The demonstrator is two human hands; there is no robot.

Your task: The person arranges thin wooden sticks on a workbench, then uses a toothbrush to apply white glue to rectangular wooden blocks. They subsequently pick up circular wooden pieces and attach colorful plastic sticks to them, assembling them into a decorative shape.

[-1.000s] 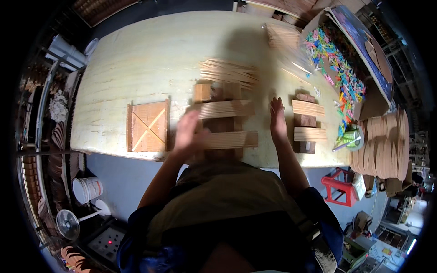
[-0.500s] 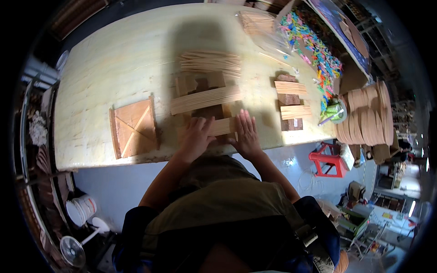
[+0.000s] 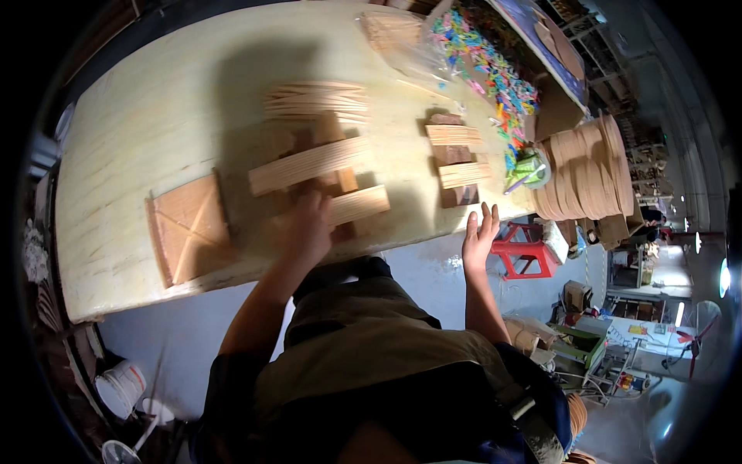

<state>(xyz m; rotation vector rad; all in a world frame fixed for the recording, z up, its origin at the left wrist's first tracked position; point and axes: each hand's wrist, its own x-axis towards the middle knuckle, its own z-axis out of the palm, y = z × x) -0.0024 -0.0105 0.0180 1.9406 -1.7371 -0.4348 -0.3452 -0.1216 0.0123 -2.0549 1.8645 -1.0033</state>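
though thin, straight wooden strips (image 3: 362,203)

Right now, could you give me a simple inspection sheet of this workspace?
Surface: pale worktable, marked, partly shadowed.
Job's things: farther slat row lies slanted across wooden blocks; nearer slat row is beside the left hand.
Clutter: colourful small pieces in and around a box; wooden panel with crossed strips; green container.
Hands: left at the nearer row, grip unclear; right hand open, holding nothing.
Cables: nothing seen on the table; floor unclear.
Surroundings: red stool, white bucket.
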